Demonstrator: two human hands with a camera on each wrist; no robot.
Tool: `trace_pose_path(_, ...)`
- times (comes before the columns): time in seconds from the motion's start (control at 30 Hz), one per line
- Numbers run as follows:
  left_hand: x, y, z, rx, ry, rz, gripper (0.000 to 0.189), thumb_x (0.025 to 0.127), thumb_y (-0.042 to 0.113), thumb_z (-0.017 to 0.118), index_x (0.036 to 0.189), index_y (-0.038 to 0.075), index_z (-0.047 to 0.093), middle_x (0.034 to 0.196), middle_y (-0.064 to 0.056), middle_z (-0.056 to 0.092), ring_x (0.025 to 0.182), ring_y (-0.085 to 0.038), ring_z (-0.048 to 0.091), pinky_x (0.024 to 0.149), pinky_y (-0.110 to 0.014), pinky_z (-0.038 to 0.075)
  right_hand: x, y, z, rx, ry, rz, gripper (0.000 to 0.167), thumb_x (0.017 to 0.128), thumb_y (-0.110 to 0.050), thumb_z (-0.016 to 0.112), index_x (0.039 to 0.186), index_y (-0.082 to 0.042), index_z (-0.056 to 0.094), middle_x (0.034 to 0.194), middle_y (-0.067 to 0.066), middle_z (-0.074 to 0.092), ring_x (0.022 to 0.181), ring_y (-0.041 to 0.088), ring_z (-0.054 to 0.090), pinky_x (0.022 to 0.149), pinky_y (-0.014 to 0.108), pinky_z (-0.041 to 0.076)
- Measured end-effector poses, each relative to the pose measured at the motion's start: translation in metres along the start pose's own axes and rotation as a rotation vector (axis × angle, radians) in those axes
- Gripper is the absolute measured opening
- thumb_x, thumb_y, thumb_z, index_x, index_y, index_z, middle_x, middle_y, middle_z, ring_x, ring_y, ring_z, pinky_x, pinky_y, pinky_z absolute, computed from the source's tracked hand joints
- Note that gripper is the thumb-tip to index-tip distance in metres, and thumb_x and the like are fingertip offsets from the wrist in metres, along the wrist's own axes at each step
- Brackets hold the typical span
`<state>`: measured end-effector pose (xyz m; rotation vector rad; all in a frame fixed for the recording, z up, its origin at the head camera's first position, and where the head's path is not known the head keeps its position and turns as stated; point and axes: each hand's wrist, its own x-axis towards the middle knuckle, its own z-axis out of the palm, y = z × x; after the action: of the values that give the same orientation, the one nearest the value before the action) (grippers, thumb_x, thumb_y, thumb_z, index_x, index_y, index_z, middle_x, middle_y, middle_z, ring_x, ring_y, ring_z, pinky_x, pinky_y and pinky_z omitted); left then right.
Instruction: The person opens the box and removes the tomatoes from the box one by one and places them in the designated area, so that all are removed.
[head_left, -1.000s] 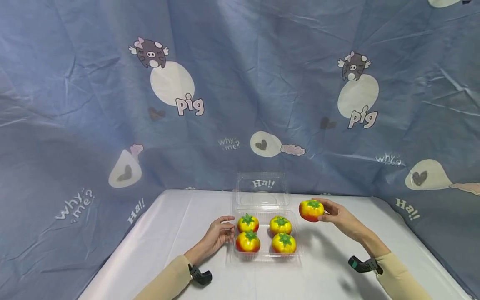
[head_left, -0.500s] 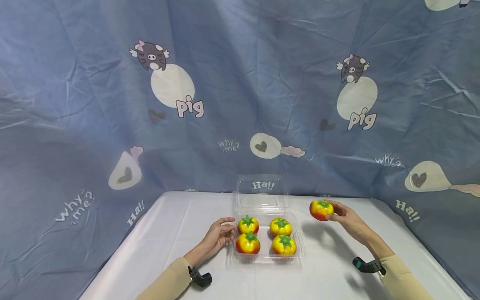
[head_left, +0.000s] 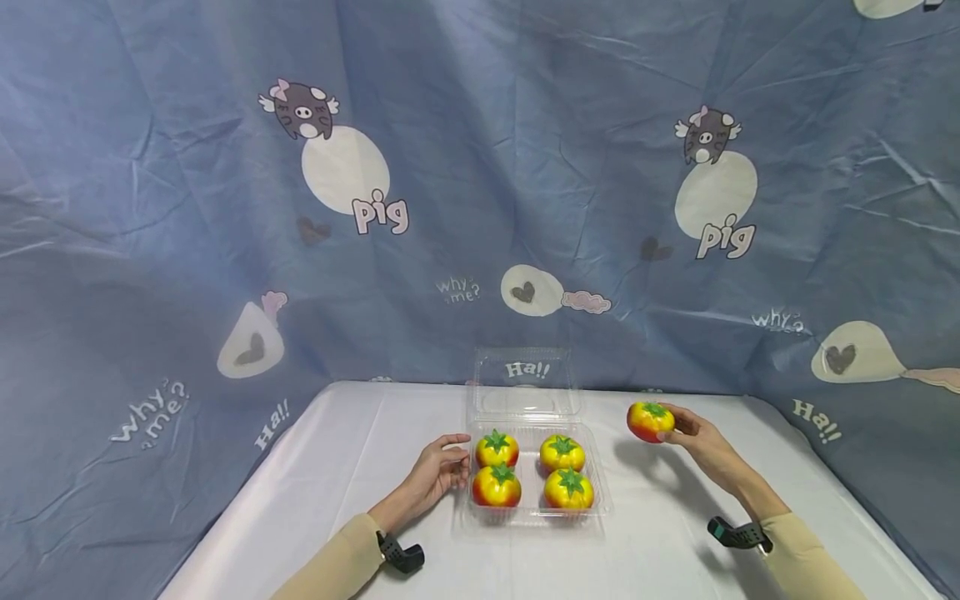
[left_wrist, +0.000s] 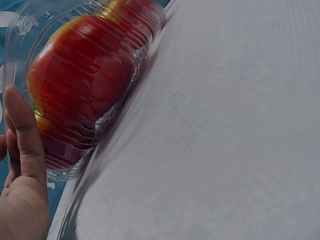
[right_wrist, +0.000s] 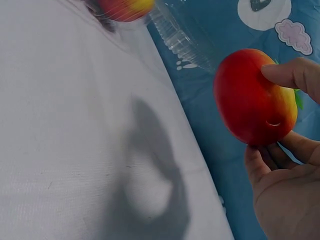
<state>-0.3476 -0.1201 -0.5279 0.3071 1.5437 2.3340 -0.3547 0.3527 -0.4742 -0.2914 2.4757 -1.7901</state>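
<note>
My right hand [head_left: 697, 437] holds a red-and-yellow toy tomato [head_left: 650, 422] between thumb and fingers, raised over the table to the right of a clear plastic clamshell box [head_left: 530, 510]. In the right wrist view the thumb presses the side of this tomato [right_wrist: 250, 100], with fingertips underneath. Several more tomatoes with green leafy tops sit in the box, among them a front-left tomato [head_left: 496, 487] and a front-right tomato [head_left: 568, 490]. My left hand [head_left: 435, 475] rests beside the box's left wall, its fingers loosely extended right at the rim.
The box's transparent lid [head_left: 522, 387] stands raised at the back, near the far edge of the white-covered table [head_left: 405, 408]. Behind it hangs a blue patterned cloth [head_left: 450, 167]. Dark bands circle both wrists.
The right hand has moved rightward with its tomato, farther from the box, slowing in the last half second. The left hand and the tomatoes in the box have stayed put.
</note>
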Motion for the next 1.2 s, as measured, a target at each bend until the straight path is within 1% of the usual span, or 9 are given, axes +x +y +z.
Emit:
trace_pose_path(0.13,0.000,0.000,0.000,-0.006,-0.006,0.007,0.037,0.092,0.004,0.049,0.126,-0.006,0.039,0.074,0.000,0.057,0.058,-0.009,0.054,0.051,-0.022,0.050,0.000,0.004,0.000,-0.006,0.007,0.028,0.071,0.090,-0.022,0.066,0.147,0.002,0.030,0.149,0.026,0.033,0.110,-0.008,0.047,0.087,0.003,0.038)
trace_pose_path(0.23,0.001,0.002,0.002,-0.003,0.035,-0.028,0.041,0.092,0.003,0.048,0.130,-0.007,0.036,0.073,0.000,0.056,0.057,-0.010,0.052,0.051,-0.022,0.048,0.001,0.007,-0.001,-0.028,0.019,0.055,0.073,0.089,-0.024,0.067,0.147,0.001,0.030,0.151,0.025,0.031,0.125,0.009,0.045,0.091,0.006,0.038)
trace_pose_path(0.3,0.001,0.003,0.002,0.000,0.053,-0.046,0.044,0.093,0.002,0.046,0.133,-0.009,0.033,0.072,0.000,0.055,0.057,-0.010,0.052,0.050,-0.022,0.047,0.002,0.009,-0.001,-0.039,0.025,0.070,0.074,0.089,-0.025,0.067,0.148,0.001,0.028,0.152,0.025,0.030,0.134,0.024,0.038,0.105,0.020,0.039)
trace_pose_path(0.37,0.002,0.003,0.003,0.002,0.059,-0.054,0.045,0.093,0.001,0.045,0.134,-0.010,0.031,0.072,0.000,0.055,0.056,-0.010,0.051,0.050,-0.022,0.047,0.003,0.011,-0.002,-0.038,0.027,0.087,0.076,0.089,-0.025,0.066,0.148,0.001,0.026,0.153,0.026,0.027,0.139,0.036,0.030,0.115,0.037,0.032)
trace_pose_path(0.43,0.002,0.003,0.002,0.002,0.059,-0.052,0.044,0.093,0.001,0.045,0.133,-0.010,0.031,0.072,0.000,0.055,0.056,-0.010,0.052,0.050,-0.022,0.047,0.003,0.013,-0.002,-0.046,0.032,0.104,0.076,0.090,-0.024,0.066,0.148,0.002,0.025,0.153,0.027,0.025,0.141,0.040,0.026,0.116,0.052,0.021)
trace_pose_path(0.47,0.002,0.003,0.002,-0.001,0.061,-0.052,0.043,0.093,0.000,0.045,0.133,-0.010,0.031,0.072,-0.001,0.055,0.056,-0.010,0.052,0.050,-0.022,0.047,0.003,0.014,-0.001,-0.047,0.031,0.110,0.076,0.090,-0.023,0.065,0.149,0.003,0.024,0.154,0.028,0.024,0.141,0.041,0.024,0.116,0.056,0.018)
trace_pose_path(0.7,0.001,0.003,0.002,-0.011,0.067,-0.055,0.042,0.093,0.000,0.046,0.132,-0.009,0.033,0.071,-0.001,0.055,0.056,-0.011,0.052,0.049,-0.022,0.047,0.002,0.020,0.001,-0.075,0.041,0.155,0.075,0.090,-0.020,0.064,0.149,0.003,0.023,0.154,0.030,0.020,0.142,0.044,0.021,0.116,0.057,0.019)
trace_pose_path(0.9,0.002,0.003,0.004,-0.014,0.054,-0.052,0.043,0.093,0.000,0.046,0.132,-0.010,0.032,0.071,-0.001,0.055,0.056,-0.011,0.052,0.049,-0.022,0.047,0.004,0.029,-0.001,-0.069,0.060,0.163,0.075,0.089,-0.018,0.065,0.148,0.004,0.024,0.154,0.030,0.022,0.142,0.043,0.022,0.116,0.056,0.020)
trace_pose_path(1.2,0.001,0.003,0.004,-0.027,0.072,-0.058,0.039,0.092,0.001,0.047,0.129,-0.006,0.036,0.072,-0.003,0.055,0.056,-0.012,0.052,0.049,-0.022,0.047,0.005,0.036,0.001,-0.076,0.065,0.176,0.077,0.088,-0.019,0.067,0.148,0.005,0.024,0.154,0.031,0.020,0.143,0.046,0.019,0.116,0.057,0.018)
